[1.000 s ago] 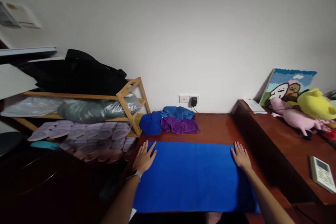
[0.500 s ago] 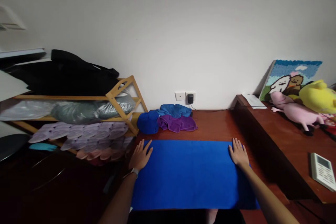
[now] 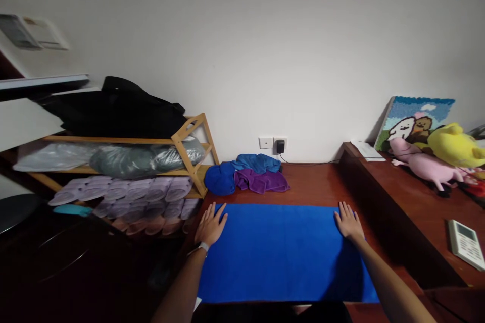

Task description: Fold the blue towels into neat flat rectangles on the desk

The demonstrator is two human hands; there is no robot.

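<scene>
A blue cloth (image 3: 280, 252) lies spread flat on the brown wooden table (image 3: 314, 181). My left hand (image 3: 211, 224) rests palm down on its far left corner, fingers stretched out and apart. On the far right corner my right hand (image 3: 349, 222) lies flat in the same way, its fingers extended. Neither hand grips anything. Behind the cloth, against the wall, sit a crumpled dark blue cloth (image 3: 220, 179), a lighter blue cloth (image 3: 257, 162) and a purple cloth (image 3: 261, 180), bunched together.
A wooden rack (image 3: 185, 156) with slippers (image 3: 142, 189) and plastic-wrapped bundles stands left. On the raised surface at right are a pink plush toy (image 3: 424, 164), a yellow plush toy (image 3: 452, 146), a picture (image 3: 413, 118) and a white remote (image 3: 467, 244). A black plug (image 3: 280, 146) sits in the wall socket.
The view has shifted slightly, so the rack and tabletop sit further right in the picture. Both hands stay flat on the cloth's far corners.
</scene>
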